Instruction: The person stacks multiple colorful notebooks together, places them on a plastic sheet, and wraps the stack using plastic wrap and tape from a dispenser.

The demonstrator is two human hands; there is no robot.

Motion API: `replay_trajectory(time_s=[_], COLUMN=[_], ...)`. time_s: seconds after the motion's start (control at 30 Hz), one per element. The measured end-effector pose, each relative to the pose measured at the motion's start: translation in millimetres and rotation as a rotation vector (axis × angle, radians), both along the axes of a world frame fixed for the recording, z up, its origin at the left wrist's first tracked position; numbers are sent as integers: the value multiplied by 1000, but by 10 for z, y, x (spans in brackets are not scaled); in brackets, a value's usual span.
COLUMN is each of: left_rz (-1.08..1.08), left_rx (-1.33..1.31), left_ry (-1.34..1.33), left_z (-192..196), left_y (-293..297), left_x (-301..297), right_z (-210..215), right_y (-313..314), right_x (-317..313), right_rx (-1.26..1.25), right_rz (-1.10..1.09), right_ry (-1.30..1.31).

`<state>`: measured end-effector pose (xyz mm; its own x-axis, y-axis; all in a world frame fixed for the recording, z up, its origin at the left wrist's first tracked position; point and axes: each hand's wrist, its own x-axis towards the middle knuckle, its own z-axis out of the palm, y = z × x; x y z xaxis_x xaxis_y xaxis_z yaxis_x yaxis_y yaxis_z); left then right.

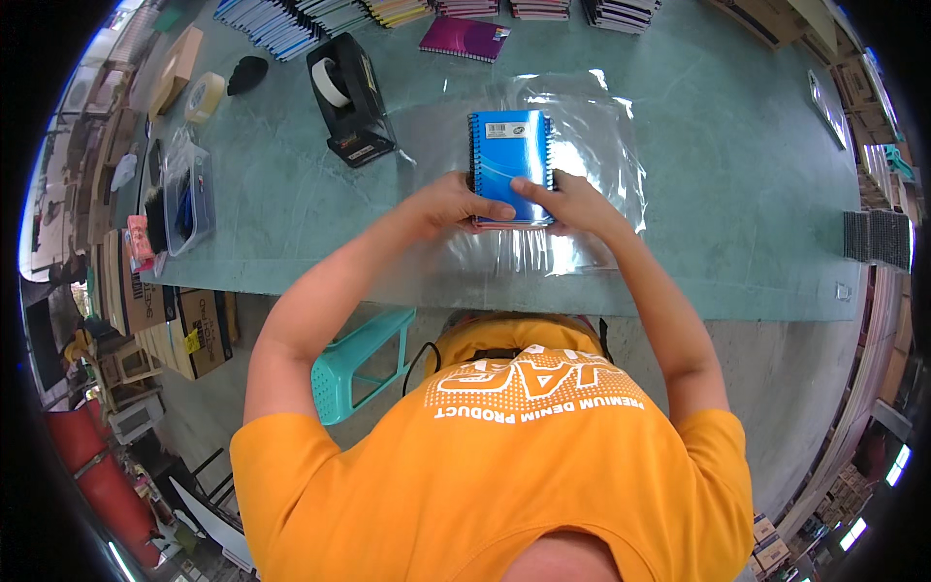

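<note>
Both hands rest on a blue notebook (pixel 511 165) with a spiral binding on each long side. Left hand (pixel 456 202) grips the lower left part of the notebook, with the thumb laid over the cover. Right hand (pixel 572 202) grips the lower right part, and its forefinger lies across the cover toward the left thumb. The notebook lies flat on a clear plastic sheet (pixel 592 145), which is spread over the green table (pixel 737 194) near the front edge, about in the middle of its width. The sheet shines and wrinkles below the hands.

Left of the notebook, apart from the sheet's corner, a black tape dispenser (pixel 347 97) stands with a roll of tape in it. Farther to the left edge there is a loose tape roll (pixel 205 97) and a clear box (pixel 186 194) with dark things inside. Along the far edge, rows of stacked notebooks (pixel 291 24) lie, and one purple notebook (pixel 464 39) lies alone before them. Under the front edge a teal plastic stool (pixel 359 364) stands on the floor.
</note>
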<state>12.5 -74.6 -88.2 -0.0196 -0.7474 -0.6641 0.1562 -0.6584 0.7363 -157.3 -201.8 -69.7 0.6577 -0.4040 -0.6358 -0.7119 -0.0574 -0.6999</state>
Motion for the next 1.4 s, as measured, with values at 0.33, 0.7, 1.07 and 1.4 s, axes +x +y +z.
replay_trajectory(time_s=[0.33,0.7,1.07,1.4], left_rz=[-168,80,201,-198], left_rx=[40,-452,-361,-710], left_ry=[-276,-521,-645,-994], left_z=[24,-208,-265,-81], left_y=[-18,48,101,-62], left_x=[89,-16,-143,-1512], right_z=[-44,-372,-697,-509], right_y=[82,407,-201,-426], right_x=[-43,-83,-694,-921], right_rx=[-444,-524,-1330,-613], right_rz=[191,-188,-60,-350], right_ry=[99,-378,-360,-313])
